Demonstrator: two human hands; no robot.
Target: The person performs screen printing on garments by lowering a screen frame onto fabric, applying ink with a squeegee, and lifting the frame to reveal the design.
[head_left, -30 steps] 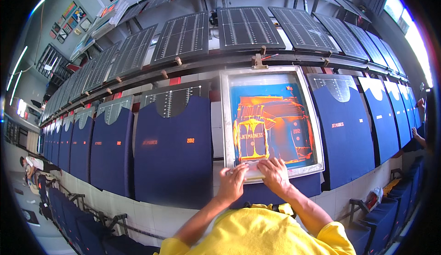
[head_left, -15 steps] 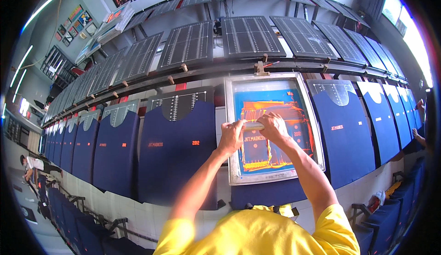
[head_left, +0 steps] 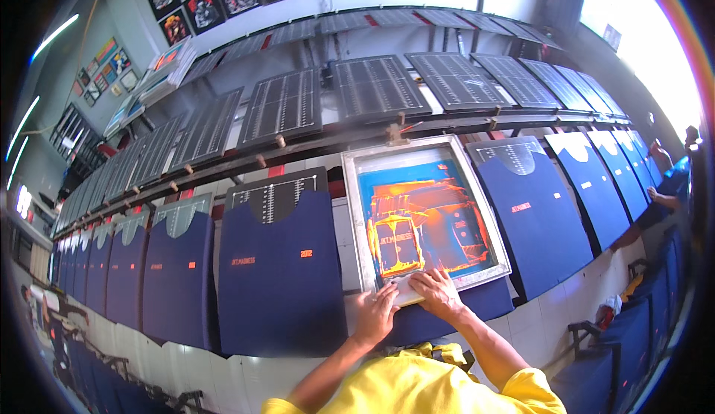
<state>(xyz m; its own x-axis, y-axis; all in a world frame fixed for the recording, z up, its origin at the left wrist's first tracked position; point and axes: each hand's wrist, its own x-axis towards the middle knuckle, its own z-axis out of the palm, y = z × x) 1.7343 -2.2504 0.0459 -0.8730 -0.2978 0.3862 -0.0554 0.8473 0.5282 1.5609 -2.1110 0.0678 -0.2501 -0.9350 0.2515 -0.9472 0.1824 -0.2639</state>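
Both my hands grip a squeegee (head_left: 406, 292) with a pale handle at the near edge of a screen printing frame (head_left: 485, 274). My left hand (head_left: 376, 313) is closed on its left end, and my right hand (head_left: 439, 295) is closed on its right end. The squeegee's blade is hidden. Orange ink lies streaked over the frame's blue mesh (head_left: 471, 256), thick around a small lettered stencil area. Under the frame, a navy shirt panel (head_left: 480, 301) shows at the near side.
Navy shirt panels with small orange prints lie on boards at the left (head_left: 283, 295) and right (head_left: 540, 228) of the frame. Behind runs a rail with a wooden clamp (head_left: 395, 134) and tilted dark boards (head_left: 376, 86). At far right another person's hands (head_left: 659, 196) reach over the panels.
My hands and the squeegee have come toward me, from the middle of the screen to the frame's near edge. The view has tilted and shifted, and the other person at right shows more.
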